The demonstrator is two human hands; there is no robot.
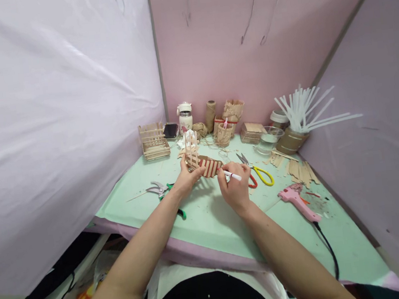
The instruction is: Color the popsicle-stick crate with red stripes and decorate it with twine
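— Progress? Largest first.
— On green table (207, 216): stick frame (201, 161), slats mostly fixed, upright part raised, steadied by left hand (185, 180).
— Remaining?
— Seemingly marking; right hand (236, 191) pinching white pen (232, 175) against slats.

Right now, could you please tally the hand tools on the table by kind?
Scissors: 1, yellow and red handles
Pliers: 1, green handles
Glue gun: 1, pink
Pen: 1, in the right hand
Total: 4
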